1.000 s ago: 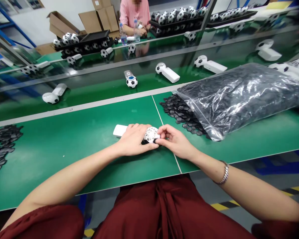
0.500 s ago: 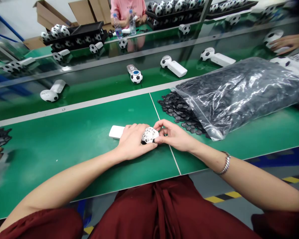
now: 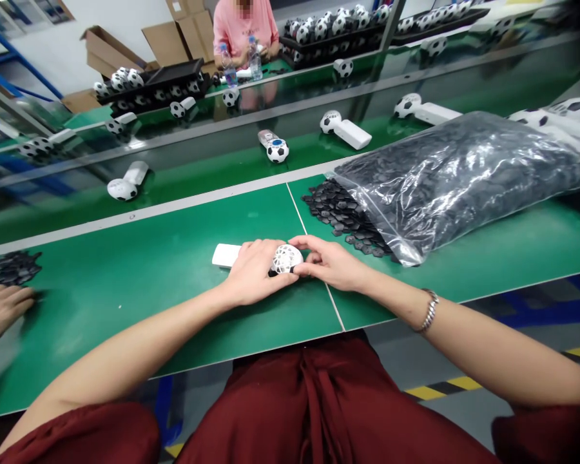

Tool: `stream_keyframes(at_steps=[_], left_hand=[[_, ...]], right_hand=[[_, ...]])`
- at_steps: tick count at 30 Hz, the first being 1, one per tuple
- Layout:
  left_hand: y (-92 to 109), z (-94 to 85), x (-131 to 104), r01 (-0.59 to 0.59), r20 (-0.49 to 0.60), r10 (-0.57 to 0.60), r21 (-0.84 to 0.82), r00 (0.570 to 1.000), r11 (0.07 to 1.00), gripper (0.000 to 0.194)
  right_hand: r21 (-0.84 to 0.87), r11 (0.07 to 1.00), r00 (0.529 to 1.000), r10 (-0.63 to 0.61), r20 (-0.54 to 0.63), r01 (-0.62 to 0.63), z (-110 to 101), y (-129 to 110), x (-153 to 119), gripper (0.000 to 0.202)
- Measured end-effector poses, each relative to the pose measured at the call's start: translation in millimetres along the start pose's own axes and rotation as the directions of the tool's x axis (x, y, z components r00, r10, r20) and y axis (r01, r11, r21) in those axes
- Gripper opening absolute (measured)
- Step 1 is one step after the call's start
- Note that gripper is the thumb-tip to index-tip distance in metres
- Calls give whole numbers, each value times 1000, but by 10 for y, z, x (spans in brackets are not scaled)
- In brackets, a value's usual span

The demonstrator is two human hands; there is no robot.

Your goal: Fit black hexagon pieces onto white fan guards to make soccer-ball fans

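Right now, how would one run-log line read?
left hand: holds white fan on green table | right hand: touches fan head | black pieces: spilled from bag

We've got a white lattice fan (image 3: 286,258) on a green table (image 3: 140,270), black hex pieces (image 3: 341,212) spilling from a clear bag (image 3: 459,174), black-and-white football-pattern fans (image 3: 277,151) on the belt, and our dark red trousers (image 3: 319,412).

Factory assembly line: long green conveyor belt (image 3: 174,187), trays of football-patterned fans (image 3: 319,29), bulk bag of black parts (image 3: 464,174), cardboard cartons (image 3: 169,38).
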State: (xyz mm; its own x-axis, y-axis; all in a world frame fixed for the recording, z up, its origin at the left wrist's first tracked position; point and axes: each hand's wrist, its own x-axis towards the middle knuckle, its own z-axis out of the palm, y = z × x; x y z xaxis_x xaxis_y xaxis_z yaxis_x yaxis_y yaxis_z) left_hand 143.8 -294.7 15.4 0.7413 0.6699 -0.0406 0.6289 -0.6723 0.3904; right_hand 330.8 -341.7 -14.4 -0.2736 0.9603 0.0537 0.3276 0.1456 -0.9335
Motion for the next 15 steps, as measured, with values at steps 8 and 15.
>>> stream_keyframes(at_steps=[8,15], left_hand=[[4,23,-3,-38,-21,38,18,999,999,51],[-169,-118,-41,-190,74,184,89,980,978,65]], right_hand=[[-67,998,1000,16,-7,-17,26,-65,6,35],[-594,797,966,-60,-253,-106,-547,69,-245,9]])
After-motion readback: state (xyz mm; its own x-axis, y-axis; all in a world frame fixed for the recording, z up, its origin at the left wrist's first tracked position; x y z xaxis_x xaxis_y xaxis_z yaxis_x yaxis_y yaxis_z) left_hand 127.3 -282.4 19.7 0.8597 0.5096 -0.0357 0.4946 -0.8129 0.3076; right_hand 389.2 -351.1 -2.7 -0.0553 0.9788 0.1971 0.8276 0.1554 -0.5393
